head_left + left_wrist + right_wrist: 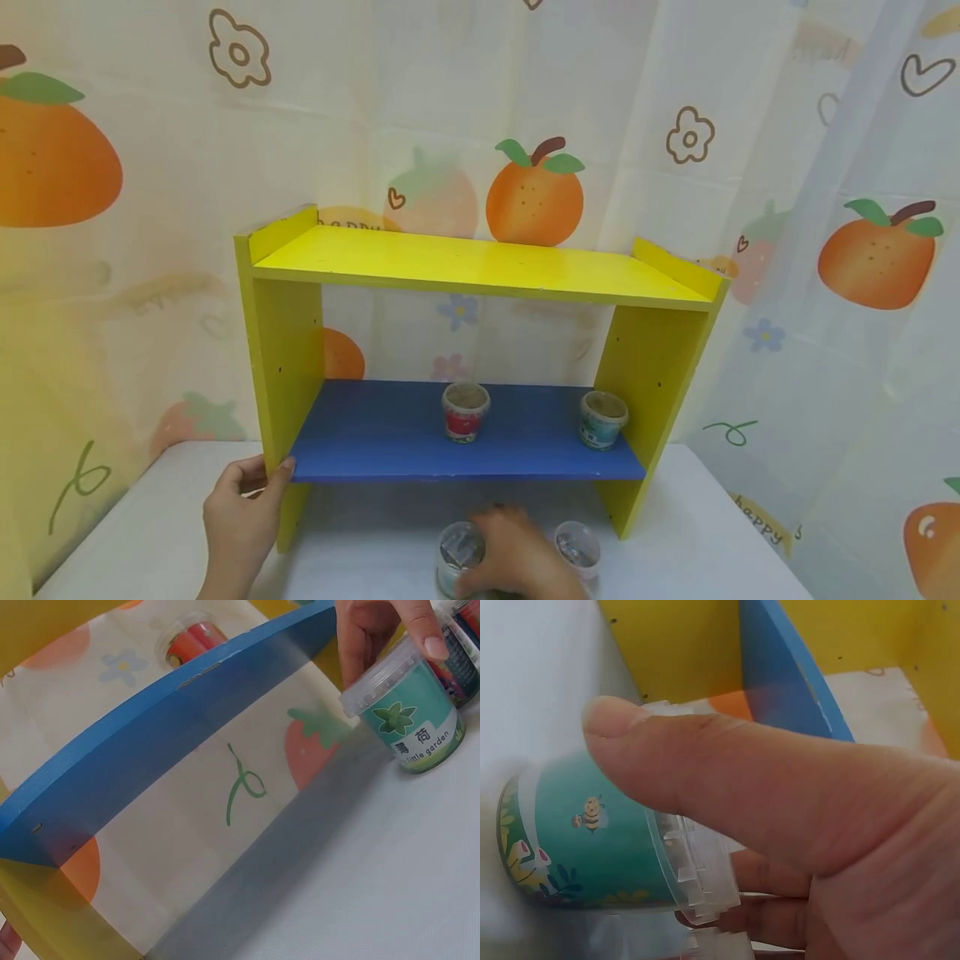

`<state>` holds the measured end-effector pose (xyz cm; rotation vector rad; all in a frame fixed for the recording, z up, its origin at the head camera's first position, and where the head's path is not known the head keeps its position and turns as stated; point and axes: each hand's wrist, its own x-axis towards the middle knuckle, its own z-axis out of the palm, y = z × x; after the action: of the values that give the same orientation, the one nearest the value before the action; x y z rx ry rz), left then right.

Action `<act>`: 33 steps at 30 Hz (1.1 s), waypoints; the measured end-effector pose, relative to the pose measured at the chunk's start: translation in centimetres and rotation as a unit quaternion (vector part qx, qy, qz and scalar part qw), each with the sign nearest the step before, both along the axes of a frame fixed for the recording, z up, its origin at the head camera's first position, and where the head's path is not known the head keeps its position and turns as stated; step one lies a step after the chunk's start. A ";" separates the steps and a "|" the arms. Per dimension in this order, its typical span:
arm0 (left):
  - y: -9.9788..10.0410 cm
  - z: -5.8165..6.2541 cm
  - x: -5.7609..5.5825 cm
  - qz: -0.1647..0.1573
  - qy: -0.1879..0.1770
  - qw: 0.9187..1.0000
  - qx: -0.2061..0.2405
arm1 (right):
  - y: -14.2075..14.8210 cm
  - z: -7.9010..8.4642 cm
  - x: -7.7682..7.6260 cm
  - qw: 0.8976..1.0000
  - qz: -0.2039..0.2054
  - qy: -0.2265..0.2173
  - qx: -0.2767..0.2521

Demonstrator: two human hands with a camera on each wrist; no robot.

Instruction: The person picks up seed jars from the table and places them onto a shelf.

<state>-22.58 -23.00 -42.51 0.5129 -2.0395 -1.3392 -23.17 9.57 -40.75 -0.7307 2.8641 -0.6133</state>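
Note:
My left hand [243,512] grips the front edge of the yellow side panel [262,358] of a small shelf, thumb at the front and fingers on the outer side. Below the blue board, my right hand [525,550] holds a teal plastic cup [412,712] with a clear lid and a mint-leaf label. In the right wrist view the thumb [667,757] lies across the cup's side, with the other fingers partly hidden behind the lid. The cup's base is at the white table. Another clear-lidded cup [577,546] stands right of this hand.
On the blue board [375,433] stand a red-labelled cup [465,412] in the middle and a blue-labelled cup [602,419] near the right panel. A yellow top board [480,262] spans above. Behind hangs a fruit-patterned curtain [450,100]; the white table [172,500] lies below.

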 end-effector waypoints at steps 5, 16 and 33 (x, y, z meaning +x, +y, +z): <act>0.1 0.1 0.1 0.001 -0.003 1.000 0.003 | -0.2 -0.2 0.0 1.000 -0.002 0.021 0.008; 0.0 0.0 0.0 0.002 0.008 1.000 0.000 | -0.5 -0.3 -0.1 0.999 -0.019 -0.040 -0.022; 0.1 -0.1 0.0 0.003 0.009 1.000 0.002 | -4.0 -0.5 1.0 0.994 -0.054 -0.089 -0.041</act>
<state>-22.56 -22.94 -42.57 0.5067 -2.0188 -1.3411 -22.21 5.59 -41.28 -0.5052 2.7413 -0.7720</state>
